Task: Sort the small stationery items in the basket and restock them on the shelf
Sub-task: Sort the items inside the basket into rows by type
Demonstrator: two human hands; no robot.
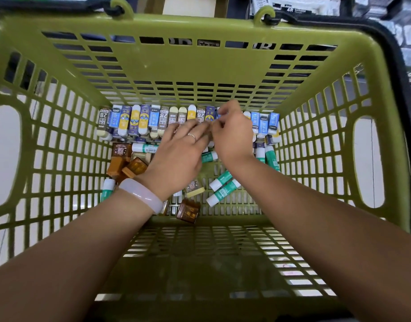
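Sorting under way inside the basket (60,66); no shelf restocking showing yet.
Erasers (139,119) are standing lined along the far wall; glue sticks (223,182) and brown boxes (130,168) are lying loose. Left hand (176,156) is reaching, fingers extended; right hand (232,135) is curling its fingers, contents hidden.
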